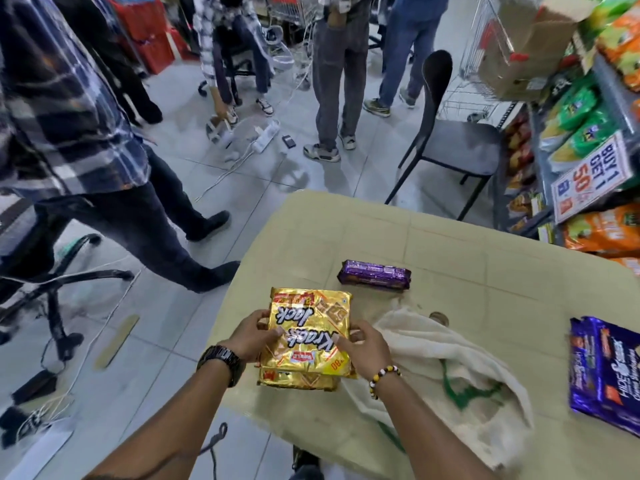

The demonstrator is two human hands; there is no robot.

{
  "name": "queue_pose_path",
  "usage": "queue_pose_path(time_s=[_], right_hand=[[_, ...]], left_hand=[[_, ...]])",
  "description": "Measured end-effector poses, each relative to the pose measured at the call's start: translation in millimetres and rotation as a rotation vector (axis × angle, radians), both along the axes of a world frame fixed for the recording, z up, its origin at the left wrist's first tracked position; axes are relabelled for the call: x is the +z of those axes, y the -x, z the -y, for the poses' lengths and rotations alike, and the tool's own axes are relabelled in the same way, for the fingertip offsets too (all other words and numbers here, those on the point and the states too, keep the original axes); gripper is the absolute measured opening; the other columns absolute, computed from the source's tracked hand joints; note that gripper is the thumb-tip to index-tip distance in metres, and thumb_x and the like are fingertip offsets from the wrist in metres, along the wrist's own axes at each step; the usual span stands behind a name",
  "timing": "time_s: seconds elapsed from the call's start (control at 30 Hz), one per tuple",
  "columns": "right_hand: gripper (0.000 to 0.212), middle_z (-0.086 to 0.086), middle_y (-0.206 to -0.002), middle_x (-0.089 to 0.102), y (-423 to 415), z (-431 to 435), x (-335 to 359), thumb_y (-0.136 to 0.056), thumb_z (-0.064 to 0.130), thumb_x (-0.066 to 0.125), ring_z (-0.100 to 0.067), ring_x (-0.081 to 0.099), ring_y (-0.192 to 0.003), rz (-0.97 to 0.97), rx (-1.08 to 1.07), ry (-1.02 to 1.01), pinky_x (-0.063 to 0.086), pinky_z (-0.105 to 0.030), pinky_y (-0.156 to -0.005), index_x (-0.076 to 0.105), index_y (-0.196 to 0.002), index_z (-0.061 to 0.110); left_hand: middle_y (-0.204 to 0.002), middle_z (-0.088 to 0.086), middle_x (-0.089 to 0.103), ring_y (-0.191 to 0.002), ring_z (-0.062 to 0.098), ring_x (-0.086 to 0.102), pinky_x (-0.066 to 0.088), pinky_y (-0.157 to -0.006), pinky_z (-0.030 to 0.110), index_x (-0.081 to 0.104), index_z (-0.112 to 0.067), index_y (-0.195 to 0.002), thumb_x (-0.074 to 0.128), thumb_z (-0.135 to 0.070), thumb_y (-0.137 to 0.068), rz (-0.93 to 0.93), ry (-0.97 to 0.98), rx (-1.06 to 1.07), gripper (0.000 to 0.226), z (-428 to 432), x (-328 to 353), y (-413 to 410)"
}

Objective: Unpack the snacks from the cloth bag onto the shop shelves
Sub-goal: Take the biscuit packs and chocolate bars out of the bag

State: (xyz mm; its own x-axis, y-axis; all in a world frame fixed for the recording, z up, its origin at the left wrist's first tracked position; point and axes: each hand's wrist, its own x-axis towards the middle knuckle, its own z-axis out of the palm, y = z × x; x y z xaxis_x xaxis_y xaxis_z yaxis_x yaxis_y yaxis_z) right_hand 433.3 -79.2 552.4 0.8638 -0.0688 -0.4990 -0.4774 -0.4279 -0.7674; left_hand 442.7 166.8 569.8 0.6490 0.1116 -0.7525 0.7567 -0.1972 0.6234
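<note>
Both hands hold a gold Krack Jack biscuit pack (308, 332) just above the near left part of the beige table (450, 258). My left hand (252, 336) grips its left edge and my right hand (363, 348) its right edge. A second gold pack (298, 380) lies under it on the table. The cream cloth bag (436, 358) with green print lies slack to the right of my hands. A slim purple biscuit pack (374, 274) rests farther back. A large blue-purple Hide & Seek pack (606, 372) lies at the table's right edge.
Shop shelves (588, 133) full of green and orange snack bags, with a "Buy 1 Get 1" sign (592, 174), run along the right. A black chair (450, 133) stands behind the table. Several people stand on the tiled floor, among cables, a power strip (266, 135) and an office chair base (55, 285).
</note>
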Motion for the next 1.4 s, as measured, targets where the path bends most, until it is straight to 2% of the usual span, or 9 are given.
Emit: queue_pose_path(time_s=[0.17, 0.27, 0.37, 0.47, 0.63, 0.8, 1.07, 1.23, 1.4], right_hand=[[0.027, 0.0, -0.09, 0.071, 9.5, -12.1, -8.8, -0.078, 0.032, 0.078, -0.017, 0.068, -0.079, -0.038, -0.027, -0.014, 0.053, -0.027, -0.064, 0.065, -0.099, 0.023], [0.027, -0.006, -0.09, 0.073, 22.5, -15.3, -13.2, -0.079, 0.024, 0.079, -0.015, 0.07, -0.074, -0.059, -0.12, -0.066, 0.054, -0.026, -0.058, 0.066, -0.1, 0.015], [0.027, 0.0, -0.09, 0.074, 37.5, -12.3, -22.4, -0.074, 0.028, 0.083, -0.013, 0.07, -0.078, -0.075, -0.165, -0.068, 0.059, -0.035, -0.07, 0.067, -0.094, 0.019], [0.028, 0.006, -0.086, 0.07, 51.2, -16.0, -22.8, -0.073, 0.026, 0.084, -0.011, 0.067, -0.076, -0.117, -0.221, -0.105, 0.057, -0.029, -0.064, 0.062, -0.088, 0.021], [0.034, -0.002, -0.091, 0.072, 74.4, -37.1, -34.5, -0.065, 0.026, 0.088, -0.024, 0.072, -0.081, -0.265, -0.481, -0.25, 0.062, -0.047, -0.063, 0.06, -0.084, 0.023], [0.036, -0.006, -0.095, 0.073, 85.9, -83.7, -41.8, -0.066, 0.017, 0.088, -0.028, 0.073, -0.083, -0.285, -0.745, -0.415, 0.062, -0.045, -0.06, 0.064, -0.092, 0.018], [0.033, -0.013, -0.096, 0.074, 78.9, -162.3, -48.3, -0.07, 0.009, 0.085, -0.031, 0.074, -0.079, -0.275, -1.134, -0.562, 0.061, -0.041, -0.059, 0.066, -0.096, 0.01], [0.032, -0.007, -0.095, 0.076, 77.8, -172.9, -55.8, -0.069, 0.017, 0.086, -0.028, 0.074, -0.079, -0.266, -1.162, -0.514, 0.061, -0.039, -0.059, 0.068, -0.095, 0.014], [0.032, -0.006, -0.095, 0.076, 76.9, -172.6, -52.7, -0.07, 0.016, 0.086, -0.027, 0.074, -0.08, -0.278, -1.153, -0.499, 0.061, -0.038, -0.059, 0.068, -0.096, 0.015]], left_hand=[[-0.112, 0.008, 0.065, -0.1, 0.031, 0.066, 0.057, -0.088, 0.053, 0.049, -0.023, -0.13, 0.067, -0.014, -0.092, -0.004, -0.04, -0.043, 0.042, -8.8, -5.3, 1.3], [-0.11, 0.005, 0.064, -0.099, 0.028, 0.065, 0.058, -0.084, 0.046, 0.047, -0.021, -0.134, 0.067, -0.013, -0.092, -0.009, -0.047, -0.09, 0.047, -8.4, -6.3, 0.5], [-0.118, 0.008, 0.063, -0.103, 0.029, 0.065, 0.057, -0.086, 0.044, 0.046, -0.019, -0.138, 0.067, -0.012, -0.092, -0.012, -0.082, -0.17, 0.052, -2.4, -4.6, -0.6], [-0.118, 0.008, 0.06, -0.105, 0.027, 0.062, 0.054, -0.089, 0.04, 0.047, -0.019, -0.135, 0.065, -0.01, -0.092, 0.009, -0.135, -0.283, 0.048, 2.4, 0.6, -10.9], [-0.123, 0.012, 0.064, -0.105, 0.028, 0.063, 0.053, -0.096, 0.045, 0.055, -0.023, -0.123, 0.063, -0.008, -0.091, 0.051, -0.209, -0.588, 0.036, 10.9, -3.7, -45.2], [-0.12, 0.001, 0.059, -0.105, 0.021, 0.058, 0.047, -0.088, 0.03, 0.052, -0.024, -0.137, 0.059, -0.014, -0.095, 0.062, -0.281, -0.894, 0.044, 21.4, -6.5, -84.7], [-0.13, 0.001, 0.064, -0.115, 0.023, 0.061, 0.05, -0.099, 0.039, 0.053, -0.032, -0.135, 0.06, -0.022, -0.091, 0.138, -0.341, -1.337, 0.046, 28.8, -8.9, -129.7], [-0.127, -0.001, 0.06, -0.105, 0.018, 0.055, 0.046, -0.089, 0.03, 0.05, -0.029, -0.136, 0.063, -0.023, -0.089, 0.147, -0.367, -1.475, 0.05, 35.7, -16.3, -139.5], [-0.13, 0.001, 0.061, -0.109, 0.021, 0.06, 0.051, -0.089, 0.034, 0.046, -0.032, -0.139, 0.064, -0.02, -0.087, 0.107, -0.385, -1.497, 0.056, 34.8, -20.2, -144.8]])
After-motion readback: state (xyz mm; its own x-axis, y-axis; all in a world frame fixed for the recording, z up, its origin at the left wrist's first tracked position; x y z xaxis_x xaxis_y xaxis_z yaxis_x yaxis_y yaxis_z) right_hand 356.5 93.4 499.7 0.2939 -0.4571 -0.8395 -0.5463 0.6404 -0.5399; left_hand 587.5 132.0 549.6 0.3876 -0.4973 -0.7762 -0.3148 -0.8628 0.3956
